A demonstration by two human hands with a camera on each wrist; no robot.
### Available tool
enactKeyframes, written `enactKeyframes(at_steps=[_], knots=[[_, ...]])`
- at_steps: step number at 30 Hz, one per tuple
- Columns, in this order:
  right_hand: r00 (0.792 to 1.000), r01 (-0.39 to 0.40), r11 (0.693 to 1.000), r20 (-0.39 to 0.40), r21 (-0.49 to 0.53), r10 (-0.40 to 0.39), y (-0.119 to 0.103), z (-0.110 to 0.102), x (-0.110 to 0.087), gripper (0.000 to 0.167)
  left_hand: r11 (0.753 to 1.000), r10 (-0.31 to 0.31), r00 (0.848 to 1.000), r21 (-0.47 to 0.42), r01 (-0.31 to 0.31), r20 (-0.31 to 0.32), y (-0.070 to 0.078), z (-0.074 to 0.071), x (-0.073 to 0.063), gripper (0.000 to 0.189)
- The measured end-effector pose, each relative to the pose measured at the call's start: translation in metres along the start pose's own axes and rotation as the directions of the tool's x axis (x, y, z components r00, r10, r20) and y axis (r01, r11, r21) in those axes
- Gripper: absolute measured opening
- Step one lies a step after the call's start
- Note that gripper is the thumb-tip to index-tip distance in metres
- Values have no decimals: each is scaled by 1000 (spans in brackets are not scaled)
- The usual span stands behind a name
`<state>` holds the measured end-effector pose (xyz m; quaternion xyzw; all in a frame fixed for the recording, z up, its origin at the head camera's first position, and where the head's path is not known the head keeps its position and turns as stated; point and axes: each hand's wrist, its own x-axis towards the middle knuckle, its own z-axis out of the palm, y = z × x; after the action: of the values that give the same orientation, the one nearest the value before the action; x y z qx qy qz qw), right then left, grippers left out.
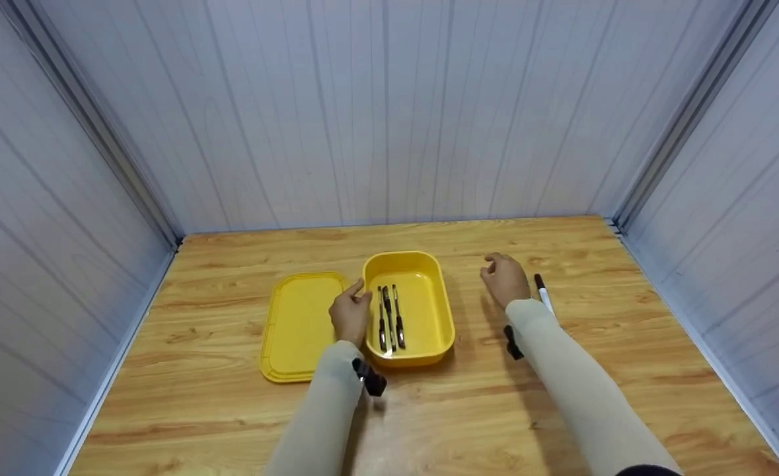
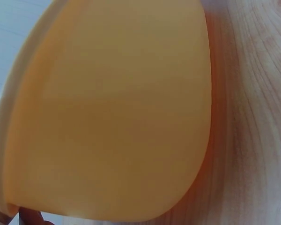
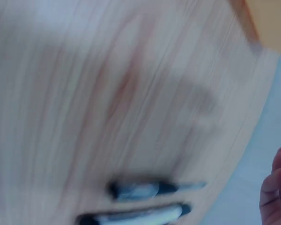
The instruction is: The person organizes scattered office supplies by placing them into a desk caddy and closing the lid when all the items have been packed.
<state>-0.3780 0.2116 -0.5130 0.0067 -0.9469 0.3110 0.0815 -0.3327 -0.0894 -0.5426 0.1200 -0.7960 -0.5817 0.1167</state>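
Note:
A yellow plastic box (image 1: 427, 316) stands on the table, with three dark-tipped clear pens (image 1: 390, 320) lying lengthwise in its left half. At its left rim my left hand (image 1: 349, 314) grips the edge; the left wrist view shows the box's outer wall (image 2: 126, 108) close up, fingertips at the rim's corner. My right hand (image 1: 507, 281) is over the table to the right of the box, fingers loosely bent, holding nothing. Close by it lies a white marker (image 1: 544, 295) with a black cap, partly covered by the forearm. Beside the marker, the right wrist view shows a blurred pen (image 3: 140, 190).
Left of the box lies a flat yellow lid (image 1: 302, 324), partly behind the left hand and sleeve. The wooden table (image 1: 197, 396) is bounded by a pale panel wall (image 1: 389, 119) at the back and panels on both sides.

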Motion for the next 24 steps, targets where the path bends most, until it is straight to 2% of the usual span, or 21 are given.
enactKeyframes(at_steps=[4, 8, 12, 18, 24], knots=[[997, -71, 997, -16, -12, 71, 23, -12, -3, 40, 1000, 11, 1000, -2, -11, 12, -2, 0, -1, 37], [994, -105, 994, -30, -14, 105, 40, -12, -8, 42, 1000, -4, 1000, -10, 4, 6, -3, -3, -4, 37], [995, -92, 995, -29, -40, 91, 47, -6, -12, 41, 1000, -14, 1000, -20, 14, -1, -3, -6, -6, 37], [999, -32, 994, -21, -107, 30, 46, 0, -15, 35, 1000, -3, 1000, -19, 3, -4, -1, -7, -6, 37], [1000, -23, 983, 10, -184, 26, 46, 4, -19, 30, 1000, -13, 1000, -1, 13, -3, -2, -5, -6, 37]])
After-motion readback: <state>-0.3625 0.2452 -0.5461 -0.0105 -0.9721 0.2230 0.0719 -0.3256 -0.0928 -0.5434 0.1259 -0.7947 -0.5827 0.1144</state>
